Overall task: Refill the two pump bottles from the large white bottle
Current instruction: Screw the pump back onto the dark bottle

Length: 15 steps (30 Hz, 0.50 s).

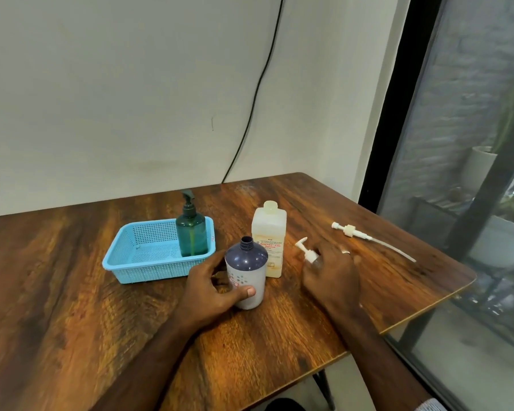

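Left hand grip round smooth uncapped purple bottle, right hand grip holding white plastic pump

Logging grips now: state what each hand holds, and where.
Left hand grips the open purple-and-white plastic bottle round its lower body. Right hand holds the small white pump head by its collar.

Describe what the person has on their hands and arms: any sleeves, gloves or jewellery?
Both forearms are bare, with no gloves. The right hand wears a pale, light-coloured ring on one finger. A strip of light grey knitted fabric shows at the bottom right edge, perhaps a pushed-up sleeve. The left hand shows no ring or watch in this view.
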Each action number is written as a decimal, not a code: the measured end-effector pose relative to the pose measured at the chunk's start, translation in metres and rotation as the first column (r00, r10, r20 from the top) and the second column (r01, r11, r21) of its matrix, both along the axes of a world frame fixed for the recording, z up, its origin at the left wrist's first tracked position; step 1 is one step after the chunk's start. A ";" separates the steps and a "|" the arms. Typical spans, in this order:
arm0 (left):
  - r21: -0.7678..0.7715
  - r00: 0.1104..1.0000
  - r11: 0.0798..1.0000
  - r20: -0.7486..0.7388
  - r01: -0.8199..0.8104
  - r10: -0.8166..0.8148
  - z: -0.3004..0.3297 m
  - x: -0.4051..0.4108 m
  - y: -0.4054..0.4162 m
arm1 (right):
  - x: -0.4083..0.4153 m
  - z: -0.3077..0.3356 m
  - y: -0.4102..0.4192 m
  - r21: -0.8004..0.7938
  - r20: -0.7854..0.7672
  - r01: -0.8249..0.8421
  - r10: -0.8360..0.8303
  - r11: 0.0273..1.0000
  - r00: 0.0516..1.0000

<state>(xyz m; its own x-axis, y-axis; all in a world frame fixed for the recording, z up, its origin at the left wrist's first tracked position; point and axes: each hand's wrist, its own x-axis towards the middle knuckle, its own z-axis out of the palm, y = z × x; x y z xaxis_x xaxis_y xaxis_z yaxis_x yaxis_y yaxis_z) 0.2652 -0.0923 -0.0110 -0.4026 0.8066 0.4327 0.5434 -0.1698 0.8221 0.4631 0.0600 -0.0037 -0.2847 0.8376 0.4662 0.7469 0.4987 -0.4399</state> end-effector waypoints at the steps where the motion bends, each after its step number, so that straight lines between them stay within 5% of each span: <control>1: 0.000 1.000 1.000 0.005 -0.004 0.004 0.001 0.000 -0.001 | -0.001 0.000 -0.002 0.021 -0.092 -0.013 0.014 1.000 0.996; 4: 0.006 1.000 1.000 0.013 -0.011 0.010 0.003 0.001 -0.002 | -0.004 0.014 -0.017 0.077 -0.480 -0.100 0.125 0.992 0.868; 8: 0.003 1.000 1.000 0.016 -0.005 0.005 0.003 0.002 -0.001 | -0.012 0.059 -0.041 0.134 -0.827 -0.229 0.236 0.964 0.510; 11: 0.008 0.999 1.000 0.040 -0.003 0.003 0.002 0.003 0.001 | -0.020 0.089 -0.050 0.182 -0.899 -0.319 0.288 0.930 0.328; 15: 0.007 0.996 1.000 0.084 0.012 -0.012 0.001 0.000 0.001 | -0.037 0.110 -0.058 0.212 -0.911 -0.466 0.346 0.859 0.225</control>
